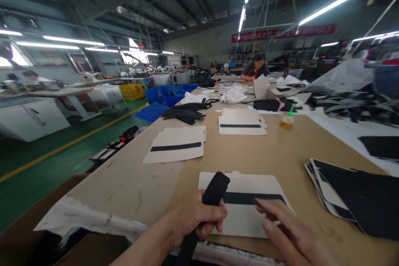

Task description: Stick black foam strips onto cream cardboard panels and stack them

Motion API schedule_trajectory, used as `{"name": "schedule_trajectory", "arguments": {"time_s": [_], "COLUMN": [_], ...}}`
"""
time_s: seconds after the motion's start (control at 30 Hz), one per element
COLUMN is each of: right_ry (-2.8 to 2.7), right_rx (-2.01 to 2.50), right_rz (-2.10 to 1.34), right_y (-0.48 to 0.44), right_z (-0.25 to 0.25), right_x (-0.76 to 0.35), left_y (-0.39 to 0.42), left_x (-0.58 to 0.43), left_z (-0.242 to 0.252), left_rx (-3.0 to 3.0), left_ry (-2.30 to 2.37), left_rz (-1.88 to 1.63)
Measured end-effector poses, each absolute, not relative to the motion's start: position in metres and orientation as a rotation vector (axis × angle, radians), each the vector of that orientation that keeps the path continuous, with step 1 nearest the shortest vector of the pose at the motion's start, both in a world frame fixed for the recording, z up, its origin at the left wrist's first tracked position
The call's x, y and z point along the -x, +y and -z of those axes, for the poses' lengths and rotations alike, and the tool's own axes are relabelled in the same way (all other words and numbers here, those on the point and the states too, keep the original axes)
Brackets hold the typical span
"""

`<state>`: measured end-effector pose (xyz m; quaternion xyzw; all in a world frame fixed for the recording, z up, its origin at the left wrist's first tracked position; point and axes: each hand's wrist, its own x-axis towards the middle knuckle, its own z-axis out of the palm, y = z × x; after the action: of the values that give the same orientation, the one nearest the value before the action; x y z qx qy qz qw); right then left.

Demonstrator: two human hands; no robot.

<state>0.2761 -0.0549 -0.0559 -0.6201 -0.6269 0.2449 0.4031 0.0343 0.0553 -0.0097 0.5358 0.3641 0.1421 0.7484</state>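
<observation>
Where the flat, cream, rectangular panel with 1 black band lies on the brown-covered worktable, 2 hands work over it. Beyond the panel and to its left is a fanned stack of similar cream sheets. The left hand, over the panel's left side, is closed firmly around a bundle of flat black strips, its upper end above the panel. Directly beyond the panel lies a 2nd fanned cream stack. The right hand, over the panel's right side, is loosely open and unladen, fingertips near the band; contact cannot be determined. Right of the panel lie overlapping black-and-cream sheets.
</observation>
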Motion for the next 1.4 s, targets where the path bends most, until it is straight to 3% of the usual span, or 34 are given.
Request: {"name": "schedule_trajectory", "arguments": {"time_s": [0.23,0.53,0.8,0.97,1.07,1.27,1.4], "right_ry": [-1.384,-1.148,-0.58,-0.633,-0.56,-0.471,-0.771], "right_rx": [1.39,1.372,1.084,1.124,0.997,1.14,1.447], "right_rz": [-0.74,-0.623,-0.863,-1.106,-1.164,-0.815,-0.93], "right_y": [-0.025,-0.027,-0.013,-0.018,-0.02,-0.021,-0.005], "right_z": [0.048,0.036,0.04,0.044,0.03,-0.022,-0.033], "right_x": [-0.212,-0.198,-0.23,-0.204,-0.212,-0.326,-0.356], "left_y": [0.051,0.049,0.047,0.046,0.037,0.027,0.042], "left_x": [-0.057,-0.075,-0.063,-0.062,-0.055,-0.012,-0.006], "left_z": [0.013,0.022,0.01,0.013,-0.003,-0.038,-0.02], "left_rx": [-1.198,-1.224,-1.151,-1.245,-1.452,-2.248,-2.559], "left_ry": [0.789,0.867,0.803,0.873,0.934,1.095,1.236], "left_rz": [-0.341,-0.451,-0.475,-0.534,-0.34,0.154,0.106]}}
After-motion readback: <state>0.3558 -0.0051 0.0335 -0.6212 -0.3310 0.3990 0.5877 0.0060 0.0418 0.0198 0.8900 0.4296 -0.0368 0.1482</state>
